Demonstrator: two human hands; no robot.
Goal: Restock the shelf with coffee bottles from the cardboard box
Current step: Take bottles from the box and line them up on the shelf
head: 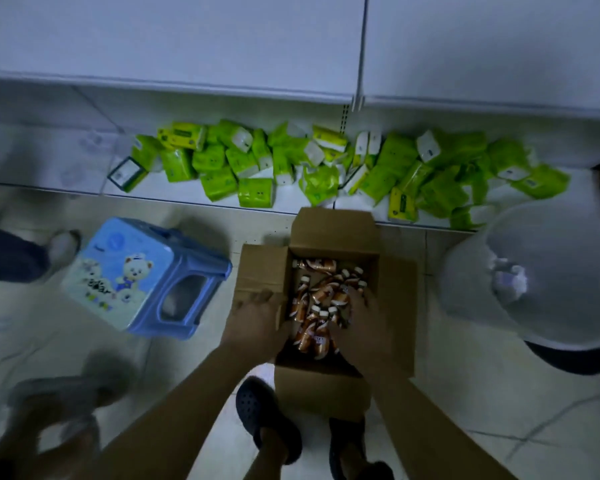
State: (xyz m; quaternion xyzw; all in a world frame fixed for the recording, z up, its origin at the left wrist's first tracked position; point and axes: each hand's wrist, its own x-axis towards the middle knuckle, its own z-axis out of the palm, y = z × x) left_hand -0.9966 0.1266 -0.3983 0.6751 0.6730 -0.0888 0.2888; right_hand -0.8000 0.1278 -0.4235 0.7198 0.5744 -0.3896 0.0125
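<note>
- Coffee bottles (321,299) lying jumbled in the open cardboard box (326,382), at 6 o'clock of frame centre; about a dozen caps visible, exact count unclear under the hands.
- Right hand (364,323) down among the bottles, fingers curled over them; clamped or merely resting, cannot tell.
- Left hand (257,320) at the box's 9 o'clock edge, fingers spread flat on the flap, holding nothing.
- Step in hand, judged: first pick from the box; next calls for closing on a bottle and lifting toward the shelf (187,195) at 12 o'clock.
- One blue stool (146,278) at 9 o'clock, one white bin (471,271) at 3 o'clock, dozens of green packs (219,181) on the shelf.
</note>
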